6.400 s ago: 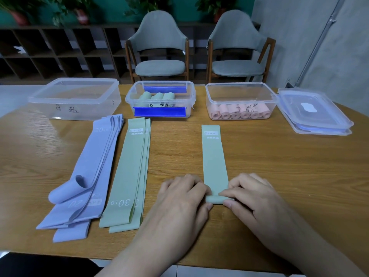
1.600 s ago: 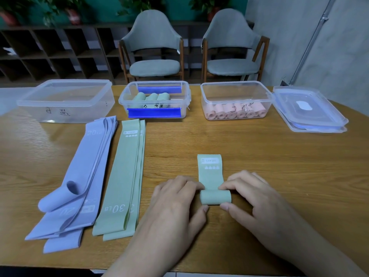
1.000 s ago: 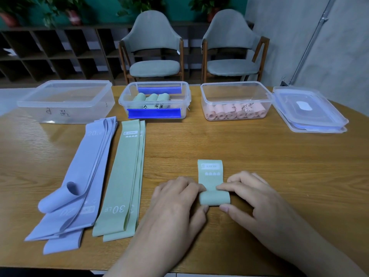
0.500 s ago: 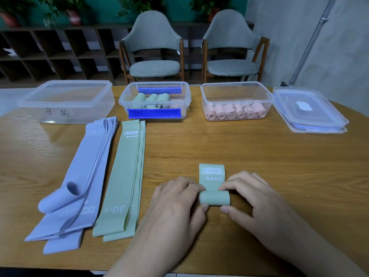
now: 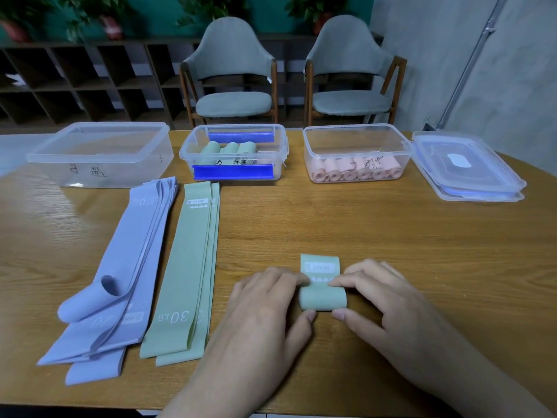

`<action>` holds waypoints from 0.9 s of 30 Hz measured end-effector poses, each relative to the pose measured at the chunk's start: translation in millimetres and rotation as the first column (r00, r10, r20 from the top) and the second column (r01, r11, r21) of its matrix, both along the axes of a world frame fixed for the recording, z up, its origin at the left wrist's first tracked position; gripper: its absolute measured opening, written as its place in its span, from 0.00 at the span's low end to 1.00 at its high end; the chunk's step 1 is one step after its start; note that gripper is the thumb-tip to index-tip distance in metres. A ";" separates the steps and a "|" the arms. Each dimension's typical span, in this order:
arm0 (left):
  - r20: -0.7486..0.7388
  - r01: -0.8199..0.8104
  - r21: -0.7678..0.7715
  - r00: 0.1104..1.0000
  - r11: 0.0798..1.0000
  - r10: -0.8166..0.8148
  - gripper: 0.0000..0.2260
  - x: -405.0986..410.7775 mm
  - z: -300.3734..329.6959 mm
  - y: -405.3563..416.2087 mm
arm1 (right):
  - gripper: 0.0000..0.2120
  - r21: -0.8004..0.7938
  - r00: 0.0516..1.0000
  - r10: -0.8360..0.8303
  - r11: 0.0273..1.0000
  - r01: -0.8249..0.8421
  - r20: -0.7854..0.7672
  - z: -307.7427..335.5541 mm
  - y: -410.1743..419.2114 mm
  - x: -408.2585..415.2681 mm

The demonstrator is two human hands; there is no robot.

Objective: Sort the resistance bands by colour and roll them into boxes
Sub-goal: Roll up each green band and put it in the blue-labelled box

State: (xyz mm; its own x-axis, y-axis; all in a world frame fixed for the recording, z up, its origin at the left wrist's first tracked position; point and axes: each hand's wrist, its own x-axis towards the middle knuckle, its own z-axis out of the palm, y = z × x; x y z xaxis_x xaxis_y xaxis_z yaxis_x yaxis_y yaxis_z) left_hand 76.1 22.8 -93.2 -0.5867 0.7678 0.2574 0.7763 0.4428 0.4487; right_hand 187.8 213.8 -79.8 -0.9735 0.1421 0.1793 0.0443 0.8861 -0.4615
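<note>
A green band point(image 5: 322, 298) lies almost fully rolled on the table, with only a short flat tail beyond it. My left hand point(image 5: 265, 309) pinches the roll's left end and my right hand point(image 5: 379, 300) pinches its right end. Flat green bands point(image 5: 187, 267) and a pile of purple bands point(image 5: 120, 276) lie to the left. The middle box point(image 5: 280, 146) holds three green rolls. The right box point(image 5: 404, 149) holds several pink rolls. The left box point(image 5: 99, 152) has nothing visible in it.
Stacked clear lids point(image 5: 464, 170) sit at the far right of the wooden table point(image 5: 422, 245). Two grey chairs point(image 5: 235, 73) stand behind the table. Dark shelving runs along the back wall.
The green roll has grown thicker and its flat tail has shortened as both hands rolled it. The piles and boxes have not moved.
</note>
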 end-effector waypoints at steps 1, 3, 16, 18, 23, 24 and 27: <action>0.005 0.000 0.000 1.000 1.000 0.000 0.13 -0.2 0.2 -0.2 | 0.13 0.003 1.000 0.003 1.000 -0.003 -0.003 -0.1 0.3 0.2; 0.001 0.008 -0.005 1.000 1.000 -0.008 0.12 -0.5 0.8 0.1 | 0.15 0.014 1.000 0.006 1.000 -0.006 0.006 -0.7 1.0 0.5; -0.017 0.002 -0.039 1.000 0.999 -0.003 0.14 -2.0 -1.9 0.9 | 0.16 0.012 1.000 -0.003 1.000 0.003 0.005 -0.4 -0.4 0.3; -0.019 0.001 -0.035 1.000 0.999 -0.002 0.14 -1.4 -1.5 1.3 | 0.16 0.011 1.000 0.003 1.000 -0.003 0.009 -0.4 -0.3 0.1; -0.014 -0.006 -0.028 1.000 1.000 0.006 0.15 -0.4 -1.4 0.3 | 0.13 0.003 1.000 0.009 1.000 -0.009 -0.005 -0.1 -0.7 0.2; -0.009 -0.005 -0.029 1.000 1.000 0.005 0.15 -0.4 -1.1 0.1 | 0.13 0.003 1.000 0.010 1.000 -0.010 -0.007 -0.1 -0.8 0.3; -0.007 0.002 -0.033 1.000 0.999 -0.002 0.13 -0.1 0.8 0.2 | 0.14 -0.005 1.000 0.017 1.000 -0.017 -0.009 0.6 -0.5 0.7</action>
State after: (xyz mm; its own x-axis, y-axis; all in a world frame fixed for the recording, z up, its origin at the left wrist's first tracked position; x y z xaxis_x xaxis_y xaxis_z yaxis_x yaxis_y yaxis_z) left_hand 76.0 23.0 -92.4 -0.5831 0.7773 0.2364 0.7805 0.4553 0.4283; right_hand 188.5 213.4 -79.1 -0.9741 0.1267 0.1873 0.0254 0.8843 -0.4662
